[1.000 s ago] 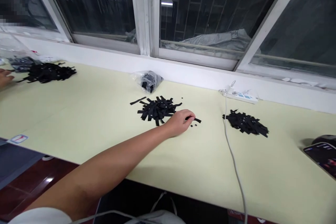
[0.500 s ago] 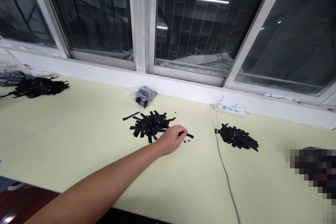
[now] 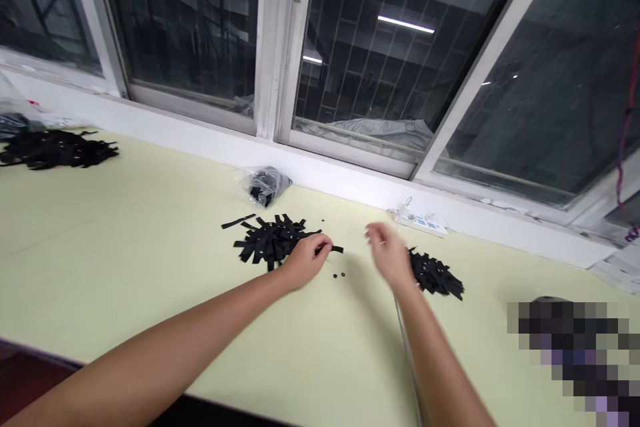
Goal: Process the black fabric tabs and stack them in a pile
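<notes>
My left hand (image 3: 306, 260) rests on the pale yellow table (image 3: 150, 227), fingers pinched on a short black strip (image 3: 336, 249) at the right edge of a heap of black strips (image 3: 270, 241). Two small black rings (image 3: 339, 275) lie just right of that hand. My right hand (image 3: 389, 255) hovers above the table, blurred by motion, between the rings and a second heap of black strips (image 3: 436, 275). Its fingers look loosely apart and nothing shows in them.
A clear bag of black parts (image 3: 261, 185) lies behind the middle heap. A white power strip (image 3: 423, 223) sits by the window sill, its cable running toward me under my right arm. A third black heap (image 3: 53, 149) lies far left. A blurred-out object (image 3: 575, 347) sits right.
My right hand has come into view and reached out over the table. The view has shifted, so the heaps sit further left. My left hand stays by the strip.
</notes>
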Tool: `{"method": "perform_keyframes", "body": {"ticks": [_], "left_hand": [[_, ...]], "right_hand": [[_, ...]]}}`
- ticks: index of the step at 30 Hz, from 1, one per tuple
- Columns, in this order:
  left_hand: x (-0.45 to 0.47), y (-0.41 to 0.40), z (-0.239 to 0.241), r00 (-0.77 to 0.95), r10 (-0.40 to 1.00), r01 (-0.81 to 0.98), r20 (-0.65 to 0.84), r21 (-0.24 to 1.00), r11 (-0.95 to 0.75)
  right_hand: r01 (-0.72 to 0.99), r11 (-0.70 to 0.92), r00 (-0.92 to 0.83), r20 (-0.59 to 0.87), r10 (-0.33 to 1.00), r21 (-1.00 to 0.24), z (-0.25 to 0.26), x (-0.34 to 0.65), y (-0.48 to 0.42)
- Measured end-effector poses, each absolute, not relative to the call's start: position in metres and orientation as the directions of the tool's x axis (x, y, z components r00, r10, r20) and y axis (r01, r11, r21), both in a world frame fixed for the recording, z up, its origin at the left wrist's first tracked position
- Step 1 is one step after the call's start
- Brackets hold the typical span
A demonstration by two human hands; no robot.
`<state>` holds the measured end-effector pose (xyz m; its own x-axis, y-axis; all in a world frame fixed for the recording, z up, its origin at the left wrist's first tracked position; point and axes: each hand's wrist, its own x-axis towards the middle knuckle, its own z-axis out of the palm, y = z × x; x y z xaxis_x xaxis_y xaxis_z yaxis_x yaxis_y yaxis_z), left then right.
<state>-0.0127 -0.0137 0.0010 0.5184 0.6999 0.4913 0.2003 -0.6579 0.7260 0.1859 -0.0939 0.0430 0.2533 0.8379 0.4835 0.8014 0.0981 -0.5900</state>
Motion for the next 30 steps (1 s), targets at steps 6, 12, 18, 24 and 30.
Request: {"method": "perform_keyframes", "body": {"ticks": [6, 12, 18, 24, 30], "left_hand": [[-0.008, -0.001, -0.005, 0.441, 0.773, 0.169, 0.455, 0.805, -0.569], [-0.009, -0.003, -0.004, 0.411, 0.801, 0.130, 0.435, 0.841, -0.524], [-0.008, -0.002, -0.005, 0.428, 0.804, 0.122, 0.413, 0.855, -0.504], [-0.005, 0.001, -0.010, 0.423, 0.834, 0.055, 0.353, 0.909, -0.412], [-0.004, -0.001, -0.013, 0.450, 0.835, 0.010, 0.316, 0.934, -0.358]], "right_hand": [[0.969, 0.105, -0.044, 0.264, 0.964, -0.225, 0.003, 0.133, -0.106], [0.930, 0.150, -0.105, 0.149, 0.983, -0.335, 0.015, 0.129, -0.112], [0.880, 0.197, -0.128, 0.183, 0.975, -0.432, 0.020, 0.140, -0.112], [0.826, 0.033, 0.052, 0.134, 0.990, -0.563, 0.034, 0.174, -0.115], [0.736, 0.001, -0.085, -0.090, 0.992, -0.677, 0.034, 0.172, -0.121]]}}
